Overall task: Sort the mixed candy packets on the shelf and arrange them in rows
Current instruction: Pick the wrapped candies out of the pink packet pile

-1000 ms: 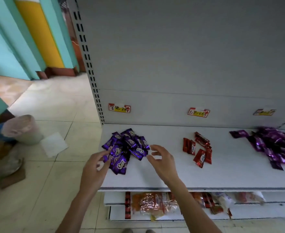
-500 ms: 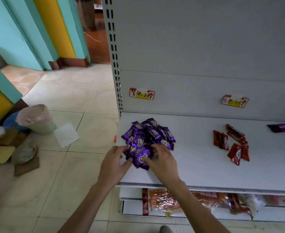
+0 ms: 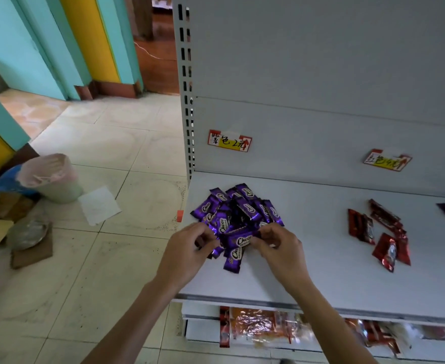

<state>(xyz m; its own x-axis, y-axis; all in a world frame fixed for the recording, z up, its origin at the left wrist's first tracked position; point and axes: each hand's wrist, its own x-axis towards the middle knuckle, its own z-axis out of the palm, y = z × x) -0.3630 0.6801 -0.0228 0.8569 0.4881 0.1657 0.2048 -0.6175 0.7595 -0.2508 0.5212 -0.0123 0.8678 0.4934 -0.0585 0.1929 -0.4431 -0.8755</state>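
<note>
- Your left hand (image 3: 187, 254) is hovering over the shelf (image 3: 321, 271) near its front left corner, fingers curled, pinching the left end of a purple packet (image 3: 239, 239).
- Your right hand (image 3: 281, 252) is facing it, knuckles up, thumb and fingertips pinching the packet's right end.
- Both bare forearms are reaching in across the shelf's front edge, angling toward each other, wrists roughly straight.
</note>
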